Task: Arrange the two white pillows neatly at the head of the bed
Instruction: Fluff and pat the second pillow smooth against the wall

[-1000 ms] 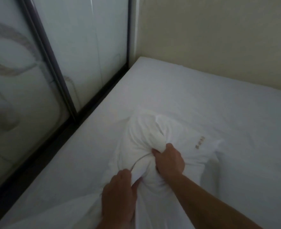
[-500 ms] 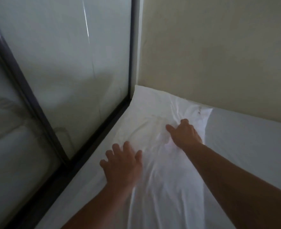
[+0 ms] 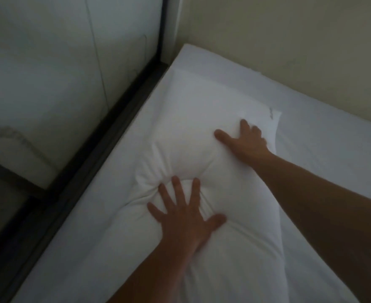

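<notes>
One white pillow (image 3: 193, 119) lies lengthwise on the white bed (image 3: 324, 136), its far end in the corner where the beige wall meets the glass panel. My left hand (image 3: 184, 215) presses flat on the pillow's near-left part, fingers spread, and dents the filling. My right hand (image 3: 243, 141) rests palm down on the pillow's right side near a small dark tag at its corner. Neither hand grips the fabric. A second pillow is not in view.
A dark-framed frosted glass panel (image 3: 60, 73) runs along the bed's left edge, with a dark sill (image 3: 92, 154) beside the mattress. The beige wall (image 3: 289, 40) stands behind the bed's head. Bare white sheet stretches to the right.
The hands went from clutching bunched pillow fabric mid-bed to pressing flat. The pillow now lies up in the corner, plumper, with the left hand further onto it.
</notes>
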`<action>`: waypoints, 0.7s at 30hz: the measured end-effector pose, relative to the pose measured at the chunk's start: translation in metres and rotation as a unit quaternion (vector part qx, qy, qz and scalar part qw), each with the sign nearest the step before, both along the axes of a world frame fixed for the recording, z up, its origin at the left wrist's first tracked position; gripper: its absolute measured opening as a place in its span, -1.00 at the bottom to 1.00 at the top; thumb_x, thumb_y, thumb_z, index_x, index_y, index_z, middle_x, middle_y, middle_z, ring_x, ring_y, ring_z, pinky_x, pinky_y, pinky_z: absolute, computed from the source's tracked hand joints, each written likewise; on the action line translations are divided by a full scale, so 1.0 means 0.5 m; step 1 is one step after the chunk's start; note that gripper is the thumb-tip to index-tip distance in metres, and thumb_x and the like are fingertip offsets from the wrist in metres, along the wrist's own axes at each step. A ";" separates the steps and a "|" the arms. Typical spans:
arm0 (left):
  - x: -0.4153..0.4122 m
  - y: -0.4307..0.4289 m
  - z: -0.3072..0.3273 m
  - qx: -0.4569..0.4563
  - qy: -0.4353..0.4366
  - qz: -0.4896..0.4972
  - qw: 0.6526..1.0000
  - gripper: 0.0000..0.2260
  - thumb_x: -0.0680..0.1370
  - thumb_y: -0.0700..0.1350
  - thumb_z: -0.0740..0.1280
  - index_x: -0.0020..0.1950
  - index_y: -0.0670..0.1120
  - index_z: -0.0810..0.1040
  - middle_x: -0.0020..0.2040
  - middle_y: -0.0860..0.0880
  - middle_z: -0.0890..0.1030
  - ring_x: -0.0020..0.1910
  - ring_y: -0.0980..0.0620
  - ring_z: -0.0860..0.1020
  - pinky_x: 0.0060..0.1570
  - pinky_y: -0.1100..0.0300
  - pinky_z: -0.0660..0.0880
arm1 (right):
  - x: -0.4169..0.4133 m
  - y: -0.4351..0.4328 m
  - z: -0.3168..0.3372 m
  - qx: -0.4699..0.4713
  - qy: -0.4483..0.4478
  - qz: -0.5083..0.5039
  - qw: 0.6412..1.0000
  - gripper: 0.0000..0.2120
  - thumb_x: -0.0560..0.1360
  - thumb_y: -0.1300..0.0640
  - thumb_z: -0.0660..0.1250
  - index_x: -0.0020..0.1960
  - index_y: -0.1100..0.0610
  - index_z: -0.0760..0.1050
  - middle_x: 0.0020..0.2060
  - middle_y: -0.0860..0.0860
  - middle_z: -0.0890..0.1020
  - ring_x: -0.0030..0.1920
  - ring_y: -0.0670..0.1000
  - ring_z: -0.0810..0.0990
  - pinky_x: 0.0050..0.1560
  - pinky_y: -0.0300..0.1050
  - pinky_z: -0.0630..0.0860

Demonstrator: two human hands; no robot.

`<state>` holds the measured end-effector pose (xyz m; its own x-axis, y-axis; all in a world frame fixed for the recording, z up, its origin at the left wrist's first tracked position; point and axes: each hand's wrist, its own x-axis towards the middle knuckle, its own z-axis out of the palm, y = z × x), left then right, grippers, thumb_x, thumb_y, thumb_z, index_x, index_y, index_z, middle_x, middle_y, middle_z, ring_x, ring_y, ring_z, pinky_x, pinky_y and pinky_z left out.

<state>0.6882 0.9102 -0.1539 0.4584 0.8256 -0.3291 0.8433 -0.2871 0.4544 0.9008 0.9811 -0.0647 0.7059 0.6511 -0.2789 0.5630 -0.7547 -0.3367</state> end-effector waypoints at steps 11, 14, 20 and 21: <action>0.029 -0.013 0.020 -0.017 0.021 0.007 1.000 0.01 0.14 0.53 0.25 0.51 0.14 0.15 0.55 -0.22 0.09 0.48 -0.39 0.02 0.24 -0.57 -0.03 | 0.057 0.028 -0.141 -0.118 -0.137 0.178 0.967 -0.06 0.28 -0.60 -0.14 0.52 -0.16 -0.24 0.57 -0.08 -0.13 0.54 0.11 -0.18 0.39 0.40 -0.06; 0.039 -0.023 0.038 -0.029 0.003 0.030 0.999 0.03 0.03 0.51 0.33 0.44 0.11 0.33 0.50 -0.23 0.24 0.45 -0.38 0.17 0.21 -0.57 0.09 | 0.066 0.026 -0.168 -0.138 -0.132 0.184 0.964 -0.06 0.30 -0.58 -0.21 0.52 -0.11 -0.28 0.57 -0.03 -0.13 0.54 0.13 -0.17 0.39 0.41 -0.06; 0.052 -0.007 0.080 0.036 -0.005 0.123 0.992 -0.33 0.13 0.41 0.41 0.16 0.14 0.61 0.17 -0.16 0.63 0.18 -0.26 0.56 0.18 -0.51 0.22 | 0.044 0.072 -0.196 -0.186 -0.150 0.209 0.948 0.08 0.19 -0.55 -0.42 0.54 0.07 -0.28 0.57 0.10 -0.10 0.52 0.27 -0.13 0.35 0.49 -0.06; 0.062 -0.001 0.076 0.107 0.011 0.148 0.983 -0.58 0.34 0.31 0.34 0.10 0.15 0.63 0.10 -0.14 0.67 0.16 -0.23 0.58 0.25 -0.47 0.14 | 0.040 0.093 -0.203 -0.190 -0.141 0.208 0.949 0.10 0.18 -0.55 -0.44 0.54 0.09 -0.25 0.56 0.12 -0.08 0.51 0.29 -0.13 0.34 0.51 -0.07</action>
<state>0.7190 0.9100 -0.1158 0.1821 0.9732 -0.1403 0.9131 -0.1144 0.3914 0.9208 1.0276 -0.1665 0.4913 0.7799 -0.3877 0.8663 -0.4838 0.1244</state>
